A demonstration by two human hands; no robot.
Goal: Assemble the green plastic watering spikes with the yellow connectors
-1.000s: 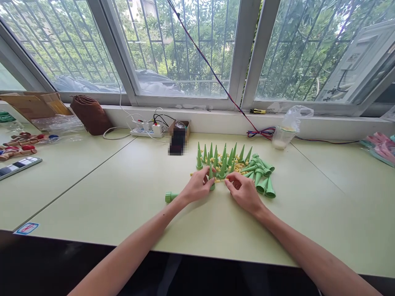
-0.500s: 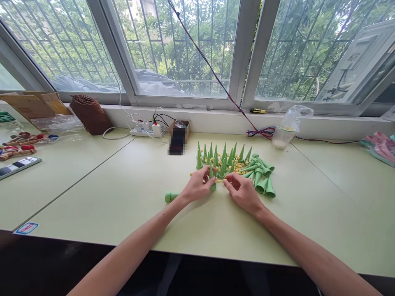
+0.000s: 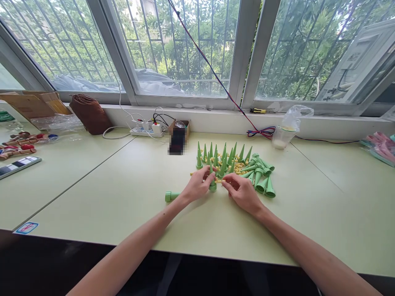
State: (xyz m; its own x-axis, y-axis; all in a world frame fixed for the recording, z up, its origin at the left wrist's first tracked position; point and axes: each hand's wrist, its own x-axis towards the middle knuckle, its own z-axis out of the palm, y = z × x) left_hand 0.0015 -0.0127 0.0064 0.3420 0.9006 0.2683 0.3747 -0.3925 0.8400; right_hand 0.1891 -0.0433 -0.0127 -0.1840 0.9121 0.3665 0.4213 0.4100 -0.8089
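My left hand (image 3: pixel 200 183) is closed around a green plastic cone spike (image 3: pixel 212 186), which stands upright with its point up and its wide collar low. From the right, my right hand (image 3: pixel 240 190) pinches a small yellow stick-like piece (image 3: pixel 219 181), whose far end meets the side of that cone. Behind both hands stand several upright green cones (image 3: pixel 222 167), with small yellow pieces (image 3: pixel 238 167) among them. A heap of green cones (image 3: pixel 261 181) lies on its side to the right of my right hand. Near my left forearm lies another green cone (image 3: pixel 170 196), partly covered by the arm.
At the back of the pale table (image 3: pixel 123 213) are a power strip (image 3: pixel 147 130) with cables, a small box (image 3: pixel 186 126) and a brown pouch (image 3: pixel 91 115). A plastic cup in a bag (image 3: pixel 281 136) stands back right. Wooden pieces (image 3: pixel 21 146) lie far left.
My right hand has shifted slightly left, bringing the yellow piece toward the cone. The cone in my left hand has turned or tilted a little; the rest looks unchanged.
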